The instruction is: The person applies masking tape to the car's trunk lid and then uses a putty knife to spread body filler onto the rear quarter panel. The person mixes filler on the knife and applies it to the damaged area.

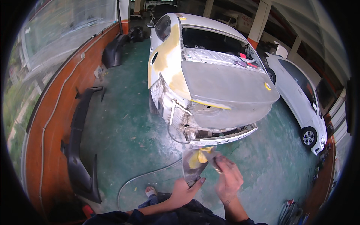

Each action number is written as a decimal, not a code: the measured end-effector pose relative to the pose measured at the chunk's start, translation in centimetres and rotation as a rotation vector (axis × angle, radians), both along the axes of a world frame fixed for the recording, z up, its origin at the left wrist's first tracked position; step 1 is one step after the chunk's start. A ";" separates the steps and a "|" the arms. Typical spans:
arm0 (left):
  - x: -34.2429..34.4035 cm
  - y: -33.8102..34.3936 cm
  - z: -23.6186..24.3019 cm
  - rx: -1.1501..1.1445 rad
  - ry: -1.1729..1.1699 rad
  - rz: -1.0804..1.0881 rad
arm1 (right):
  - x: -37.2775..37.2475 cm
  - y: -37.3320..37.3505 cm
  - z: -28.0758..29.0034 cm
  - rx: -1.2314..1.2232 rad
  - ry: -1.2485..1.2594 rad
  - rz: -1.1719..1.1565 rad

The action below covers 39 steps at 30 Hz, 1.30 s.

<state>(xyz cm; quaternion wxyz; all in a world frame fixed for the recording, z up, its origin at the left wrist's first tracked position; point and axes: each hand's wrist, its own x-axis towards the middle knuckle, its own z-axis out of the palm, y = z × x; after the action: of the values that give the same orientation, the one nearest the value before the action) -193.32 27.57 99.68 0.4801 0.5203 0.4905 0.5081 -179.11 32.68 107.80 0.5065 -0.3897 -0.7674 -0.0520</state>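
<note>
Low in the middle, my left hand is closed around the lower end of a flat grey mixing board. Yellow body filler is smeared across the board's face. From the right, my right hand pinches a thin putty knife against the board's upper part, with a yellow lump at its edge. My fingers hide the knife's grip end. Just beyond both hands stands the rear of a white car, its trunk lid grey and its left rear panel patched with yellow filler.
A dark bumper lies along the orange wall at left. A hose curves over the green floor. A roll of yellow tape rests on the trunk lid. Another white car is parked at right.
</note>
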 end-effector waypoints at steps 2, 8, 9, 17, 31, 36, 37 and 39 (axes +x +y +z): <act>0.5 0.3 -0.7 0.124 0.132 0.075 | -2.0 -0.6 -1.1 -0.059 -0.057 0.027; -1.2 0.7 -1.7 0.113 0.122 0.063 | -0.9 -2.6 -1.1 -0.277 0.235 0.276; -1.5 0.5 -1.0 0.074 0.174 -0.001 | -0.7 -2.7 -0.6 -0.252 0.336 0.236; -0.3 -1.9 -2.5 -0.257 -0.815 -0.649 | 2.3 -2.1 -2.3 -0.531 0.965 0.527; 4.4 0.1 -0.5 0.130 0.223 0.004 | 3.3 -0.7 -1.5 0.034 0.059 0.062; 3.7 -0.1 -0.3 0.073 0.262 0.004 | 3.4 -2.8 -2.4 -0.116 0.141 0.246; 3.3 0.2 -0.1 0.149 0.319 -0.008 | 4.1 -2.6 -2.4 -0.155 0.212 0.319; 3.3 -0.3 0.3 0.056 0.159 0.007 | 4.9 -3.1 -1.5 -0.163 0.459 0.300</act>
<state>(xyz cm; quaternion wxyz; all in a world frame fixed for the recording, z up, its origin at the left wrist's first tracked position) -189.99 27.31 99.95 0.4229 0.5707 0.5146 0.4803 -174.22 29.56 106.26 0.6362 -0.3127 -0.6833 0.1750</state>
